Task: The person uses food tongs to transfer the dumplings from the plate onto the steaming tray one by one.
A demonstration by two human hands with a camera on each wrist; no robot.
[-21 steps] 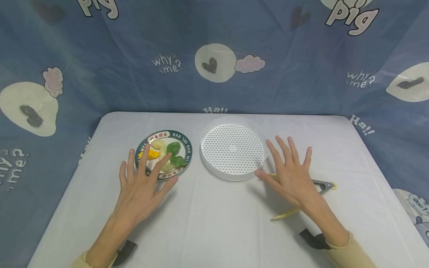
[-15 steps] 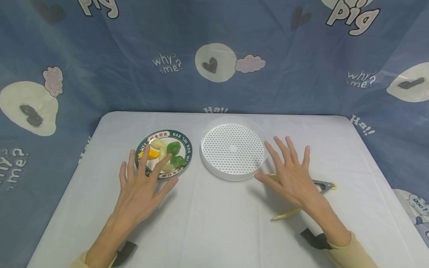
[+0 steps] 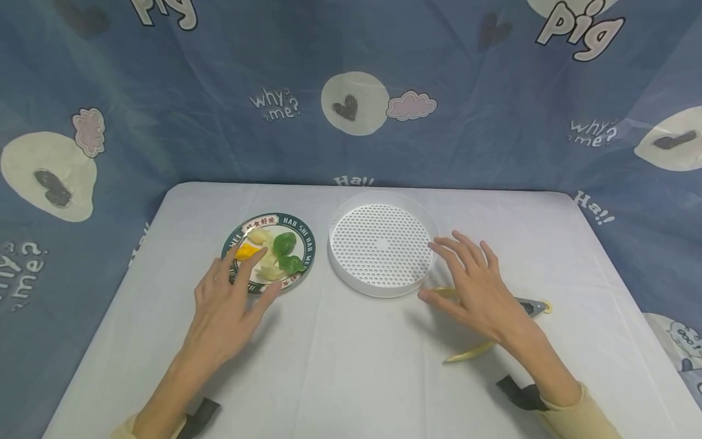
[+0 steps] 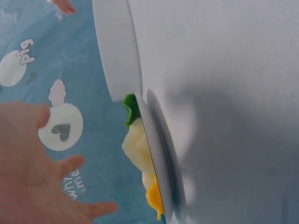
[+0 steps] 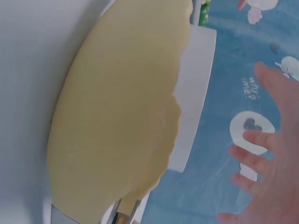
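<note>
My left hand (image 3: 222, 311), fingers spread and a little bent, hovers over the near left part of a round plate (image 3: 310, 244) with a green lettered rim. Dumpling-shaped pieces lie on it: a yellow one (image 3: 247, 252), green ones (image 3: 284, 244) and pale ones (image 3: 270, 272). The left wrist view shows a gap between hand and plate (image 4: 156, 149). Above a pair of tongs (image 3: 471, 352) with yellow ends and a grey hinge end hangs my right hand (image 3: 482, 299), holding nothing; it partly hides them. In the right wrist view the tongs' yellow end (image 5: 117, 107) looms close, apart from the fingers.
Between the hands, toward the back, stands a round white steamer tray (image 3: 381, 244) with a perforated floor and a raised wall. A white cloth covers the table (image 3: 351, 378). Behind it hangs a blue printed curtain (image 3: 219, 122).
The fingers of both hands have bent and drawn in somewhat. My left hand has shifted slightly to the left and toward me. Plate, tray and tongs stay in place.
</note>
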